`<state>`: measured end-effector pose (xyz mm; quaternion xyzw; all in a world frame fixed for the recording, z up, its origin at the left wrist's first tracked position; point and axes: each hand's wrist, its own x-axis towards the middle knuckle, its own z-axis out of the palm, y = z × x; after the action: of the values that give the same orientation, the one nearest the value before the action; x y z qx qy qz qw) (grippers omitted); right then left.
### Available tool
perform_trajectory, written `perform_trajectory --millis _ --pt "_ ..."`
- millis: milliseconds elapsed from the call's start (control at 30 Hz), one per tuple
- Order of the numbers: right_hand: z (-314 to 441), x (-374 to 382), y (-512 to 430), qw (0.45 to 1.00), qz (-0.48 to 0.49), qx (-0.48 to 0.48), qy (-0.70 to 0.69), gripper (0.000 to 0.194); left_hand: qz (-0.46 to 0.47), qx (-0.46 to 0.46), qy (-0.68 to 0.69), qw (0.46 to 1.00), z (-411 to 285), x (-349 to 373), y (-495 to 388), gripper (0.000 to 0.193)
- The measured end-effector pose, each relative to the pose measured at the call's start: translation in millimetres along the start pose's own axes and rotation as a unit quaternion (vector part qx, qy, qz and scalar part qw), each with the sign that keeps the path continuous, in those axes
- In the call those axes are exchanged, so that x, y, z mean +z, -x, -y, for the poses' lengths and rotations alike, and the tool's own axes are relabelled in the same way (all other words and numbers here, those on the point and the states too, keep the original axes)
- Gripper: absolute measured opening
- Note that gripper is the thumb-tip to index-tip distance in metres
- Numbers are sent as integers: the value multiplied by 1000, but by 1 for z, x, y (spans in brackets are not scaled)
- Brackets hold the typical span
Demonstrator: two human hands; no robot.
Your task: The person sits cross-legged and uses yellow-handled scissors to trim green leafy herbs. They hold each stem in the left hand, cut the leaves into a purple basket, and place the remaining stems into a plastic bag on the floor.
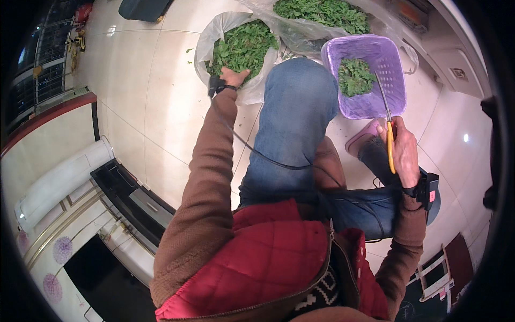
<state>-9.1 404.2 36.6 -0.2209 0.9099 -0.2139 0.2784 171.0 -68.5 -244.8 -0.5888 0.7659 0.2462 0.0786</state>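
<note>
My left hand reaches into the near side of a clear plastic bag full of leafy green sprigs; its fingers are partly hidden, so its grip cannot be told. In my right hand is a pair of scissors with yellow handles, blades pointing away from me over a purple plastic basket. The blades look closed. A smaller heap of green leaves lies in the basket, which has a thin bag lining it. My left knee, in blue jeans, rises between bag and basket.
Another open plastic bag of greens lies beyond the basket. A few loose leaves are on the tiled floor. A black cable runs from my left wrist across my lap. A dark object stands at the top left, a white cabinet at the right.
</note>
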Motion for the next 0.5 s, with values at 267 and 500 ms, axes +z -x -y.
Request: perform_trajectory --millis 267,500 --pt "9 -2 -10 1000 13 7 -12 37 84 9 518 851 -12 -42 0 9" --pt "8 -4 -5 1000 7 -11 5 37 124 -5 510 851 -27 -121 34 13"
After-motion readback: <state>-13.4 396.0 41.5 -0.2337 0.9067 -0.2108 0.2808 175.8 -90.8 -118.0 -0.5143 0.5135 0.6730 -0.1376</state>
